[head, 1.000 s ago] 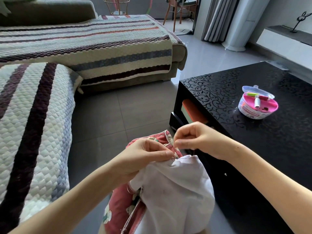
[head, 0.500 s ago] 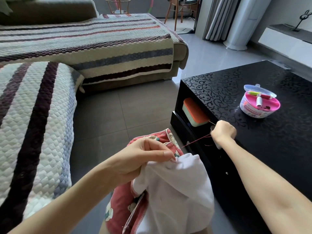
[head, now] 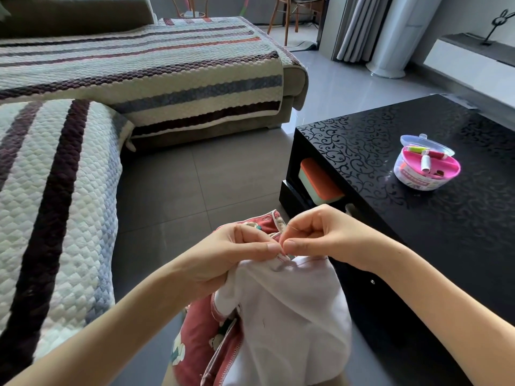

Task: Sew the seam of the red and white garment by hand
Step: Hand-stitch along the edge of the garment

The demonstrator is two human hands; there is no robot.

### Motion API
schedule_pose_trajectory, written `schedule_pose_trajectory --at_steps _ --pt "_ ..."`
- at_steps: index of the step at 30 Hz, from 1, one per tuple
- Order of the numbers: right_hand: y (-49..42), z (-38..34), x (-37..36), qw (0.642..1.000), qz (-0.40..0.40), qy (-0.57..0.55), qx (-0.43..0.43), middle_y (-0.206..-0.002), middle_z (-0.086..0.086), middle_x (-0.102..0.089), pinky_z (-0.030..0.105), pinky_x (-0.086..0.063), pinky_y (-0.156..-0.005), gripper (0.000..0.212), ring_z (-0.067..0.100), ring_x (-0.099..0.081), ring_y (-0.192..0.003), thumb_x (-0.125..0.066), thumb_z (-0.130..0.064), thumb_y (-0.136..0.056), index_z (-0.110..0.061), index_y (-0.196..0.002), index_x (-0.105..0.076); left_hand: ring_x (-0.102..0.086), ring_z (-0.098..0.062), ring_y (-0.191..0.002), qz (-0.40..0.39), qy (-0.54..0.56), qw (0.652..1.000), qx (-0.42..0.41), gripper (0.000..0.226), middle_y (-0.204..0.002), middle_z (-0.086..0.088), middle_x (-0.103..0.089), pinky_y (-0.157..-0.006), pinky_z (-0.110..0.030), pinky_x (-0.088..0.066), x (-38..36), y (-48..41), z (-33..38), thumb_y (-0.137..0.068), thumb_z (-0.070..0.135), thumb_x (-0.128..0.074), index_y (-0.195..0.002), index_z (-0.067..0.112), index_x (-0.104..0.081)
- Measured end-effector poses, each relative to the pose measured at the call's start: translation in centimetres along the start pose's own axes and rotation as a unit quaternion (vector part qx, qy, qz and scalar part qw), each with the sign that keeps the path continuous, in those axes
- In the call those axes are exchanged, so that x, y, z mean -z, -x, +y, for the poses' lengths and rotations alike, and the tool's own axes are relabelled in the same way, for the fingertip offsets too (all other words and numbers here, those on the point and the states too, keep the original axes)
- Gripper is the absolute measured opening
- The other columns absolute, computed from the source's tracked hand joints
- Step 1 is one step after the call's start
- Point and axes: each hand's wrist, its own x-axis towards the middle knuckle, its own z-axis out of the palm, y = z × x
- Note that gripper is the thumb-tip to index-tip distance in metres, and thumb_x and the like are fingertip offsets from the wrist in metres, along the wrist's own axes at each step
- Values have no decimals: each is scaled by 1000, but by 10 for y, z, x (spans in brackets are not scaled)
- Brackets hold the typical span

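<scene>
The red and white garment (head: 281, 316) lies bunched on my lap, white lining up, red flowered cloth showing at its left and top. My left hand (head: 239, 252) pinches the seam edge between thumb and fingers. My right hand (head: 315, 235) is right beside it, thumb and forefinger pinched on a thin needle (head: 289, 225) at the seam. The two thumbs nearly touch. The thread is hardly visible.
A black patterned coffee table (head: 434, 218) stands to the right, with a pink round sewing kit (head: 426, 168) open on it and an orange-lidded box (head: 320, 182) on its shelf. A striped quilted sofa (head: 55, 190) fills the left. Grey floor tiles lie between.
My right hand, which had drawn the red thread out to the right toward the table, has come back to the seam beside my left hand. The left hand kept its grip.
</scene>
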Motion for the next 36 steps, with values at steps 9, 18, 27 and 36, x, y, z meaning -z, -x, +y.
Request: schedule_pose_trajectory --at_steps 9,18,27,36 --pt "-15 -5 10 992 121 -16 13 -51 -10 -58 9 -33 -49 11 -1 -47 -46 -69 1 -81 -4 -72 -65 -66 -16 -63 11 -14 1000 8 9 -70 -9 -70 -60 -21 -53 1 1 -1 -71 11 -69 -66 8 -75" --pt "-39 22 26 924 309 224 7 -49 -10 -50 22 -37 -58 14 1 -45 -46 -71 -8 -81 -10 -68 -69 -66 -14 -63 -1 -13 1000 18 11 -69 -7 -70 -60 -20 -53 1 3 -2 -74 10 -67 -67 9 -75" --pt "11 -5 -15 987 151 -15 58 -67 5 -68 17 -45 -62 26 6 -59 -64 -74 -31 -80 -6 -85 -73 -65 -14 -62 22 10 1000 11 13 -71 -9 -69 -57 -20 -52 6 5 -4 -76 14 -66 -74 5 -75" --pt "19 10 -31 994 94 -43 17 -59 -5 -56 15 -42 -61 10 4 -51 -61 -74 -15 -81 -14 -72 -71 -67 -14 -63 27 -15 999 10 14 -72 -9 -71 -57 -19 -51 9 14 0 -73 8 -63 -77 4 -76"
